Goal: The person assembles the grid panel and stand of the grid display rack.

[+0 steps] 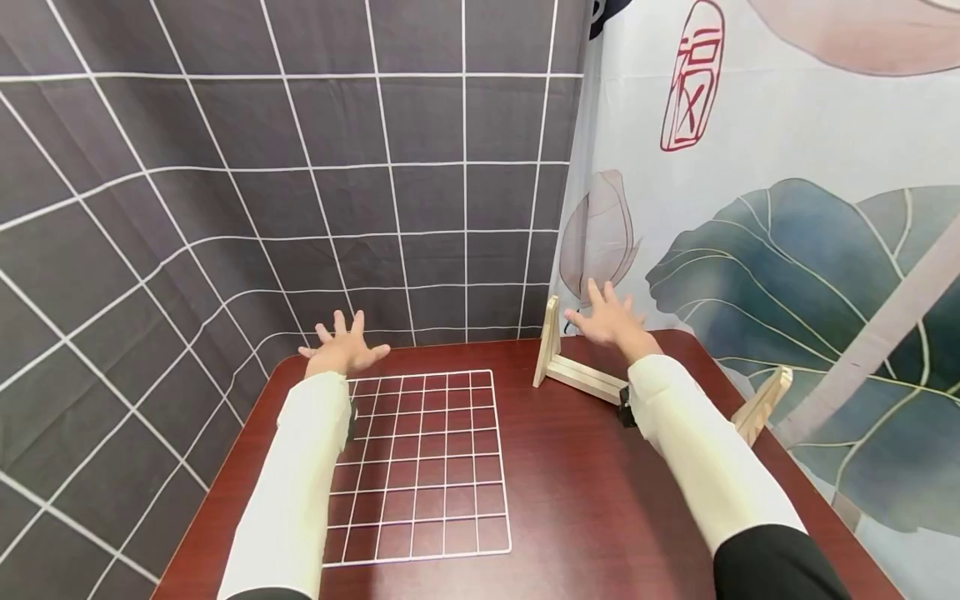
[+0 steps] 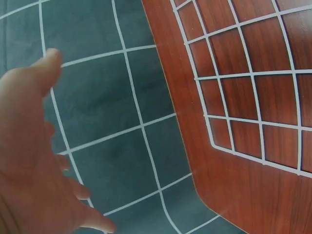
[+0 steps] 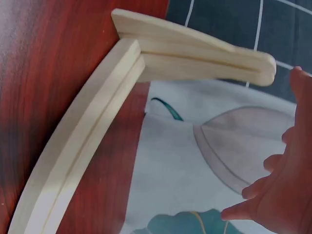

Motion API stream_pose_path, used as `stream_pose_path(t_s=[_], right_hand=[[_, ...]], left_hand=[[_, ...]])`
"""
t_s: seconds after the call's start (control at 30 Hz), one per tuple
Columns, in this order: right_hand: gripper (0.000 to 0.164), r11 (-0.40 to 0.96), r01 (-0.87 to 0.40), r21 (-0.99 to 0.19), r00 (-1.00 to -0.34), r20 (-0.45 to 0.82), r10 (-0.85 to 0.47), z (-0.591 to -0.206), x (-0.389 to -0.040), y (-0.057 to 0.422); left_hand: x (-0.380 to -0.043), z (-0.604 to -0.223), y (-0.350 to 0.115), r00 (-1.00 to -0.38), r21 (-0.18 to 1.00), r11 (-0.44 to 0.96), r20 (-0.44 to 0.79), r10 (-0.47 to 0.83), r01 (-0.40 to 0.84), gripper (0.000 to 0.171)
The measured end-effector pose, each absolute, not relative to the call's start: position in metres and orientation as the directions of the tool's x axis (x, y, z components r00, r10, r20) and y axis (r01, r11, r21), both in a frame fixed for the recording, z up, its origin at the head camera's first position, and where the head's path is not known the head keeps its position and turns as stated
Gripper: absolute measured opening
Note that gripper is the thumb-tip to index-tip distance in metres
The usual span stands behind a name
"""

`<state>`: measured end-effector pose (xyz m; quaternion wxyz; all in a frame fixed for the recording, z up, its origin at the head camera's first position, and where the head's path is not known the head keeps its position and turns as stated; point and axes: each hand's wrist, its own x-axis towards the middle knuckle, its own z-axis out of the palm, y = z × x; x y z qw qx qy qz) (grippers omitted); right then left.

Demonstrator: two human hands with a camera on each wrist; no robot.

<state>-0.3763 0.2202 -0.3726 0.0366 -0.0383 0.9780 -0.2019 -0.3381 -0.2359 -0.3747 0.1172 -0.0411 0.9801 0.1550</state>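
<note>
Both hands reach forward with fingers spread, holding nothing. My left hand (image 1: 341, 346) is over the far left of the table, just beyond the far left corner of a white wire grid panel (image 1: 445, 467) lying flat; part of the grid is hidden by the left sleeve. My right hand (image 1: 609, 321) hovers above and behind a pale wooden stand (image 3: 90, 131), which has a long grooved bar and a grooved upright (image 1: 550, 337) at its left end. Another wooden upright (image 1: 761, 404) shows right of the right forearm, which hides the part between.
The reddish-brown table (image 1: 570, 500) has rounded far corners. A grey curtain with white squares (image 1: 420, 200) hangs behind and to the left. A white cloth with a leaf print (image 1: 750, 292) hangs at the right. Dark wrist devices peek out beside both sleeves.
</note>
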Motion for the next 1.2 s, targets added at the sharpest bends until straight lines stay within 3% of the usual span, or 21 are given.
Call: stream_pose_path(t_s=[0.23, 0.43, 0.77, 1.0, 1.2], right_hand=[[0.091, 0.924, -0.117, -0.365, -0.991, -0.016, -0.132, -0.398, -0.364, 0.206], [0.083, 0.932, -0.095, -0.351, -0.993, -0.034, -0.114, -0.421, -0.348, 0.190], [0.071, 0.916, -0.126, -0.380, -0.990, -0.014, -0.142, -0.453, -0.330, 0.159], [0.072, 0.906, -0.150, -0.395, -0.970, -0.119, -0.212, -0.469, -0.314, 0.130], [0.067, 0.897, -0.078, -0.436, -0.948, -0.246, -0.202, -0.475, -0.306, 0.113]], left_hand=[[-0.323, -0.390, -0.253, -0.943, 0.307, 0.923, -0.301, -0.138, -0.233, 0.094], [-0.303, -0.410, -0.271, -0.922, 0.308, 0.903, -0.336, -0.192, -0.300, 0.092], [-0.291, -0.429, -0.289, -0.904, 0.277, 0.909, -0.380, -0.196, -0.313, 0.091], [-0.285, -0.441, -0.298, -0.882, 0.249, 0.910, -0.424, -0.206, -0.332, 0.093], [-0.282, -0.447, -0.295, -0.879, 0.266, 0.910, -0.442, -0.180, -0.320, 0.090]])
